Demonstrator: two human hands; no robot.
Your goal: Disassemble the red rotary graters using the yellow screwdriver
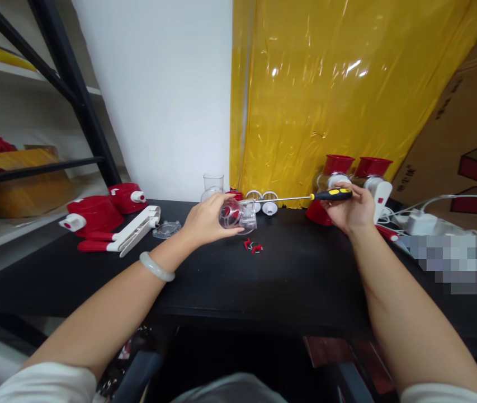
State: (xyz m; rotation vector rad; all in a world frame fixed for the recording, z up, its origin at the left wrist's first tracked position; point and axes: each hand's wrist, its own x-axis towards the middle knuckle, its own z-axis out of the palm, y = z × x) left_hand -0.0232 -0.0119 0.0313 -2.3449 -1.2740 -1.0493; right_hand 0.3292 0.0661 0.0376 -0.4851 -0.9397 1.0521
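My left hand [207, 219] grips a clear plastic housing [246, 217] with a round red part showing inside, held above the black table. In my right hand [353, 210] is a screwdriver [333, 194] with a black and yellow handle. Its long metal shaft points left and its tip meets the upper edge of the clear housing; the exact contact is too small to tell. On the table just below the housing lie small red clips [256, 248] and screws. Behind it are white drum-like parts [269, 204] and a clear hopper [213, 184].
Red bases [93, 215] and white cranks with red handles [137, 229] lie at the left, near a clear ring-shaped part [166, 229]. Red-topped assembled units [373, 168] stand at the back right. White cables and a plug adapter [421, 223] occupy the right side. A black shelf frame [70, 84] rises at left.
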